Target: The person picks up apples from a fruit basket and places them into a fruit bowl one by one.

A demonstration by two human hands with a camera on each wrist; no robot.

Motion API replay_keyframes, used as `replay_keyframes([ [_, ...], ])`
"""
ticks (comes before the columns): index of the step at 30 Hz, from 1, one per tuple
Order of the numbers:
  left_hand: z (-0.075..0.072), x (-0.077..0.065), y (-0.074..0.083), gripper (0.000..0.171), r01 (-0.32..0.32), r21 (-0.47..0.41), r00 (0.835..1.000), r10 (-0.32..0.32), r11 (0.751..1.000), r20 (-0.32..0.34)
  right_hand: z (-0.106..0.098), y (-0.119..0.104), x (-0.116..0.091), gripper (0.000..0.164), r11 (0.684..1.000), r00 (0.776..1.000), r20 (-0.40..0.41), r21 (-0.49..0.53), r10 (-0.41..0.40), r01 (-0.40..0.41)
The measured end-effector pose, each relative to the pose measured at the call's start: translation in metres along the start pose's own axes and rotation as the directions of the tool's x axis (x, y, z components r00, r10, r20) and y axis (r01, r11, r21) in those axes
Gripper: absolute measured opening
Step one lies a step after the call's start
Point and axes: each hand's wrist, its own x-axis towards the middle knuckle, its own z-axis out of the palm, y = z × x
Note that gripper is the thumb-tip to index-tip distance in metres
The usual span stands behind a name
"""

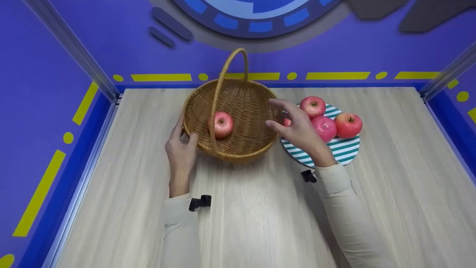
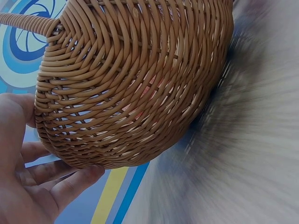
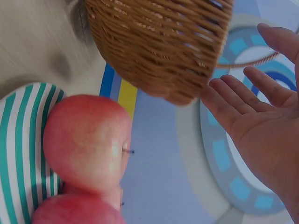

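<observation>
A tan wicker basket (image 1: pixel 256 145) with a tall arched handle stands on the table in the head view, a red apple (image 1: pixel 224 124) inside it. My left hand (image 1: pixel 181 150) holds the basket's left side. In the left wrist view its thumb is at the rim and its fingers lie against the weave (image 2: pixel 131 93). At the basket's right rim is my right hand (image 1: pixel 297 128), fingers spread and holding nothing; whether it touches the rim I cannot tell. Beyond it, several red apples (image 1: pixel 348 125) sit on a green-and-white striped plate (image 1: pixel 344 150), one partly hidden by this hand.
The pale wooden table (image 1: pixel 249 212) carries everything. A purple wall (image 1: pixel 122 41) with yellow dashes and a blue round design rises behind it, with metal posts (image 1: pixel 80 52) at the corners. Black mounts (image 1: pixel 200 203) sit at both sleeves.
</observation>
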Motion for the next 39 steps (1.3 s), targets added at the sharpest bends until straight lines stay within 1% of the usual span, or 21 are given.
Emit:
replay_keyframes([
  [2,0.000,0.000,0.000,0.065,0.003,-0.002,1.000,-0.003,1.000,-0.002,0.004,-0.002,0.003,0.062,0.999,0.999,0.034,-0.044,0.010,-0.008],
  [5,0.000,-0.001,-0.001,0.065,0.004,-0.005,1.000,-0.004,1.000,-0.006,0.011,-0.005,0.009,0.062,0.997,0.996,0.087,-0.075,0.011,-0.005],
  [10,0.000,-0.001,-0.001,0.065,0.011,-0.009,1.000,-0.011,1.000,-0.004,0.022,-0.006,0.017,0.061,0.997,0.988,0.153,-0.072,-0.007,0.018],
  [15,0.000,-0.001,0.000,0.066,0.014,-0.004,1.000,-0.014,1.000,0.006,0.031,-0.006,0.026,0.061,0.997,0.984,0.177,-0.066,-0.014,0.026],
  [17,0.000,-0.001,0.000,0.065,0.002,0.004,1.000,-0.002,1.000,0.007,0.035,-0.006,0.030,0.060,0.997,0.983,0.182,-0.070,-0.025,0.038],
  [22,-0.001,-0.001,-0.001,0.064,-0.025,0.023,1.000,0.025,0.999,0.007,0.047,-0.009,0.038,0.060,0.990,0.973,0.226,-0.124,-0.041,0.070],
  [27,0.000,-0.001,-0.001,0.064,-0.030,0.022,1.000,0.030,0.999,0.001,0.057,-0.011,0.046,0.059,0.983,0.962,0.271,-0.163,-0.041,0.088],
  [34,0.000,-0.001,0.000,0.064,-0.001,0.002,1.000,0.001,1.000,0.009,0.070,-0.010,0.055,0.061,0.975,0.951,0.306,-0.201,-0.030,0.095],
  [39,0.000,-0.001,0.000,0.064,0.003,-0.003,1.000,-0.003,1.000,0.010,0.077,-0.009,0.060,0.061,0.974,0.946,0.324,-0.210,-0.015,0.087],
])
